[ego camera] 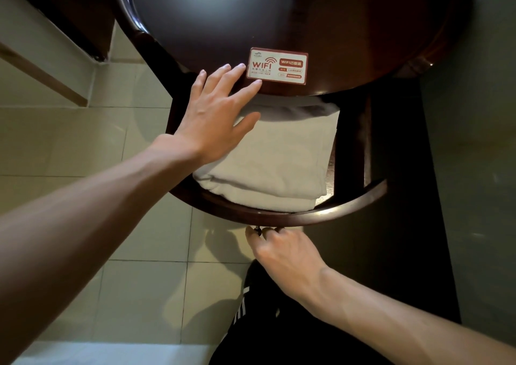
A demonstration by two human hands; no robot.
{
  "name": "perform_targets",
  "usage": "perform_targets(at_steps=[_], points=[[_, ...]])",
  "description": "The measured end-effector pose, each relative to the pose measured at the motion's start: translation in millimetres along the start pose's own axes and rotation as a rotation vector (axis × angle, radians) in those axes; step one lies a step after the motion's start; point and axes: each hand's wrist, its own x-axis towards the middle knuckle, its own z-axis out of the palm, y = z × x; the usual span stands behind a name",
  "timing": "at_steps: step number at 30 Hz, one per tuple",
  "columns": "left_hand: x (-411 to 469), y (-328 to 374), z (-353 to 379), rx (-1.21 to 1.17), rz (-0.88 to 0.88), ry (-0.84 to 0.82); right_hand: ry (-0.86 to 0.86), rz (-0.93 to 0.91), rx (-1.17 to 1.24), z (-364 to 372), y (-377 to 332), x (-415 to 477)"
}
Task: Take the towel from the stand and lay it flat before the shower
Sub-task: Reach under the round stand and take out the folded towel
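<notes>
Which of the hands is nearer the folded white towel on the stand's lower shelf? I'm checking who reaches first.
Left. The left hand hovers spread over the folded white towel, at its upper left corner. The right hand is below the shelf's front rim, off the towel.

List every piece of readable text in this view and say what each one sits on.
"WIFI" in large red letters, on the left half of the card lying on the stand's dark round top.
"WiFi" in white, followed by characters too blurred to read, on the red banner at the card's upper right.
The small lines under the big "WIFI", the logo at the top left corner and the boxed rows at lower right: too small to read.
Nothing else carries text.
</notes>
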Motion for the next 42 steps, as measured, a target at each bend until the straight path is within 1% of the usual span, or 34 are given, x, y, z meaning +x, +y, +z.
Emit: perform_targets(at_steps=[2,5,6,11,14,17,19,21,23,25,27,31,35,39,42], points=[[-0.6,0.2,-2.7,-0.017,0.0,0.004,0.008,-0.009,0.082,-7.8,2.7,-1.1],[-3.8,0.5,-8.2,-0.031,0.0,0.019,-0.042,-0.028,0.241,-23.6,6.8,-2.4],[-5.7,0.3,-10.1,-0.027,0.001,0.029,-0.032,-0.044,0.296,-27.7,9.0,-2.6],[-16.1,-3.4,-19.0,-0.066,0.007,0.123,0.112,-0.015,0.491,-55.6,32.8,8.0],[-25.3,-7.1,-18.8,-0.1,0.043,0.107,0.195,0.048,0.476,-59.8,51.8,24.6],[-39.0,-13.9,-10.5,-0.096,0.03,-0.005,0.218,0.086,0.408,-54.0,64.1,41.4],[-47.5,-19.2,-3.2,-0.061,-0.032,-0.121,0.199,0.085,0.366,-48.9,67.1,53.2],[-53.4,-24.4,4.1,-0.076,-0.143,-0.254,0.162,0.074,0.336,-44.7,67.9,63.9],[-56.7,-30.2,10.0,-0.163,-0.298,-0.383,0.129,0.06,0.325,-40.7,68.8,74.1],[-57.6,-33.4,14.3,-0.241,-0.408,-0.462,0.084,0.07,0.336,-38.6,69.2,81.3],[-56.1,-33.0,17.5,-0.307,-0.461,-0.479,0.047,0.082,0.342,-35.8,69.1,84.3],[-46.7,-29.7,16.3,-0.521,-0.565,-0.494,0.02,0.089,0.345,-28.4,67.3,83.2],[-42.2,-26.2,13.2,-0.62,-0.638,-0.435,0.02,0.125,0.39,-27.7,68.1,83.1],[-38.7,-21.0,9.0,-0.701,-0.674,-0.39,0.055,0.162,0.439,-30.2,65.9,79.5],[-32.6,-16.5,6.1,-0.752,-0.764,-0.315,0.123,0.183,0.451,-31.8,62.0,75.5]])
